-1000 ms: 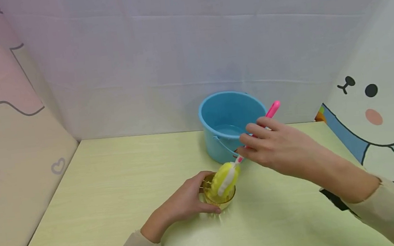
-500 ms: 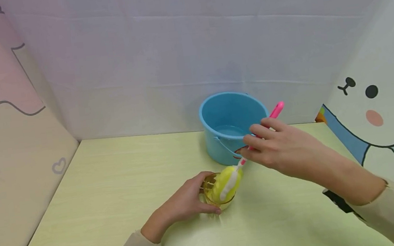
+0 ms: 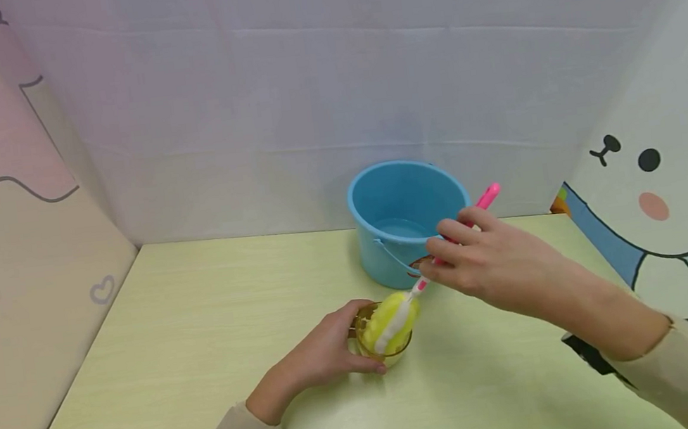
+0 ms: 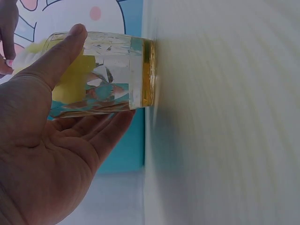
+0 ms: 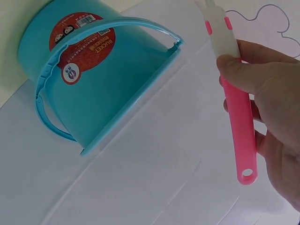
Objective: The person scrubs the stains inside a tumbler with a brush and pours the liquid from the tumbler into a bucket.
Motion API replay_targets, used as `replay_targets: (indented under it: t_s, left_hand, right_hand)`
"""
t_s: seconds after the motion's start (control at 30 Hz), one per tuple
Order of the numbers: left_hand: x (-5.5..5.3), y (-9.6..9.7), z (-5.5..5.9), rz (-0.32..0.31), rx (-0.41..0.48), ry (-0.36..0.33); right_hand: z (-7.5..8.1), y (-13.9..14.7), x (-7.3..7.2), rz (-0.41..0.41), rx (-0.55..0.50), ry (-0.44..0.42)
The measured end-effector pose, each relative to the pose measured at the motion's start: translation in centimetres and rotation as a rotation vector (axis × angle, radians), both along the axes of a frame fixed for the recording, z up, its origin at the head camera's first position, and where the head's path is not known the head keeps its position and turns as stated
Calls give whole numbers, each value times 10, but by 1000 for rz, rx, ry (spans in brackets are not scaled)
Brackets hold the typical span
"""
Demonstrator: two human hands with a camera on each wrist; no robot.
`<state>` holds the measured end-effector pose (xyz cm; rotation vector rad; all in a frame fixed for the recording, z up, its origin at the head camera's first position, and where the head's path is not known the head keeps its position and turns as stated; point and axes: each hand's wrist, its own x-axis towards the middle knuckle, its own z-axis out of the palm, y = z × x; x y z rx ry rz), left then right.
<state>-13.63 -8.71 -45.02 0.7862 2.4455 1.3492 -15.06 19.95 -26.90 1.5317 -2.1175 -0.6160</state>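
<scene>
An amber-tinted clear glass [image 4: 112,70] stands upright on the table, and my left hand [image 3: 336,346] grips it round the side, thumb on the near side. My right hand [image 3: 492,261] pinches the pink handle [image 5: 241,126] of a cup brush between thumb and fingers. The brush's yellow and white sponge head [image 3: 391,322] sits tilted inside the mouth of the glass, its upper end above the rim. In the left wrist view the yellow sponge shows blurred through the glass wall.
A blue bucket [image 3: 369,254] stands just behind the glass, its handle hanging down in front and a red label [image 5: 89,47] on its side. The pale wooden table [image 3: 202,315] meets white sheeting [image 3: 256,111] at the back and printed panels at both sides.
My right hand has shifted slightly rightward and down with the brush, and the sponge head has moved a little within the glass mouth. The left hand and the glass have stayed put.
</scene>
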Motion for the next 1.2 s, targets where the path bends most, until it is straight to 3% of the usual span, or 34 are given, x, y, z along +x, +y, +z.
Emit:
replay_targets:
  t_s: [0.4, 1.2]
  left_hand:
    - [1, 1, 0, -1, 20, -21]
    - [1, 0, 1, 8, -14, -11]
  right_hand:
    - [-5, 0, -1, -15, -29, 15]
    - [4, 6, 2, -148, 4, 8]
